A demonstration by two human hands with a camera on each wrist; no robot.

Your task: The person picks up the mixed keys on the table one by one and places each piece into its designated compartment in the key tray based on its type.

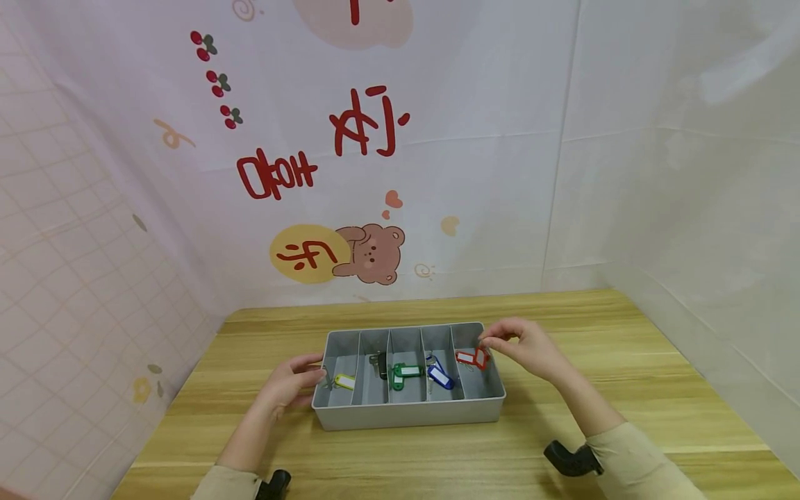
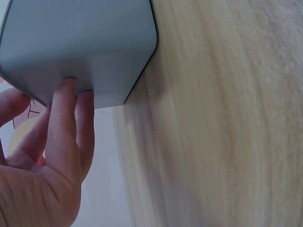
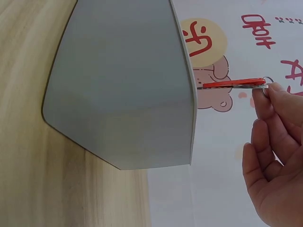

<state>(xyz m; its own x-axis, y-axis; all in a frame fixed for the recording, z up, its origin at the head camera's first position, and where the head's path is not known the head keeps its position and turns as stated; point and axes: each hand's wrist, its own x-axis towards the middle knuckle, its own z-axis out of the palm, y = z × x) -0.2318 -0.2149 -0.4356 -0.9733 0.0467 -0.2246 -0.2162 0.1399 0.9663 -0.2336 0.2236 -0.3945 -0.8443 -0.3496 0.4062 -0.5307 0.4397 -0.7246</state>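
A long grey tray (image 1: 409,414) with five compartments stands on the table. My left hand (image 1: 289,383) grips its left end, fingers against the outer wall, thumb at the rim. Above the right end, my right hand (image 1: 528,347) pinches the ring of a red key tag (image 3: 232,82); a metal key hangs with it. Another red key tag (image 1: 465,357) lies in the rightmost compartment. Leftward from there are blue key tags (image 1: 440,377), green key tags (image 1: 407,371), a dark key (image 1: 382,364) and a yellow key tag (image 1: 344,380), by compartment.
The wooden table (image 1: 400,462) extends around the tray. Behind it hangs a white cloth (image 1: 487,173) with a printed bear and red characters, and more cloth closes both sides. Black wrist mounts (image 1: 571,458) sit at the sleeves.
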